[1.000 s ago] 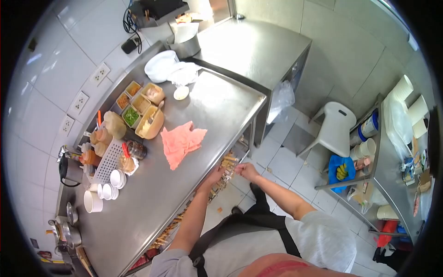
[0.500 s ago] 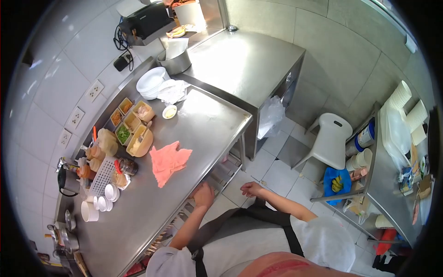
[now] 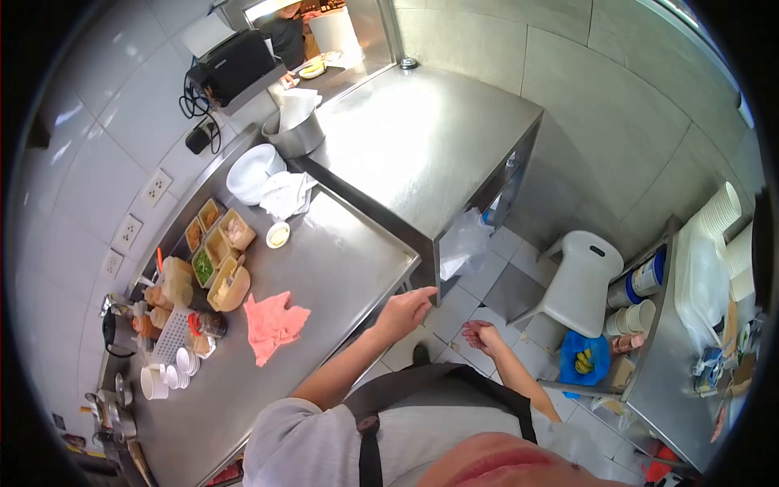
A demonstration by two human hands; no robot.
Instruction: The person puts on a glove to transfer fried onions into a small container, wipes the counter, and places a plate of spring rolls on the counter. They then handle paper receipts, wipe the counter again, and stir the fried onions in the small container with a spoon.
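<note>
My left hand (image 3: 406, 315) is in the air just off the steel counter's front edge, its fingers partly stretched out and nothing in them. In front of my apron, above the tiled floor, hangs my right hand (image 3: 483, 335), its fingers loosely bent and somewhat apart, with nothing visible in it. A crumpled pink cloth (image 3: 274, 325) lies on the steel counter (image 3: 341, 268), left of my left hand. Neither hand touches it. Beyond the cloth stand tubs of chopped food (image 3: 229, 286) and a small white cup with pale yellow contents (image 3: 277, 235).
White plates (image 3: 256, 172), a metal pot (image 3: 294, 136) and small stacked cups (image 3: 185, 361) stand along the counter. A second steel table (image 3: 454, 122) adjoins it. A white stool (image 3: 580, 280) and a shelf unit (image 3: 653, 381) are at the right. A person (image 3: 286, 36) is partly visible beyond the opening.
My left hand has risen and moved right and away from me, its fingers straightening. My right hand has shifted slightly right. The view has turned, and a person now shows in the opening.
</note>
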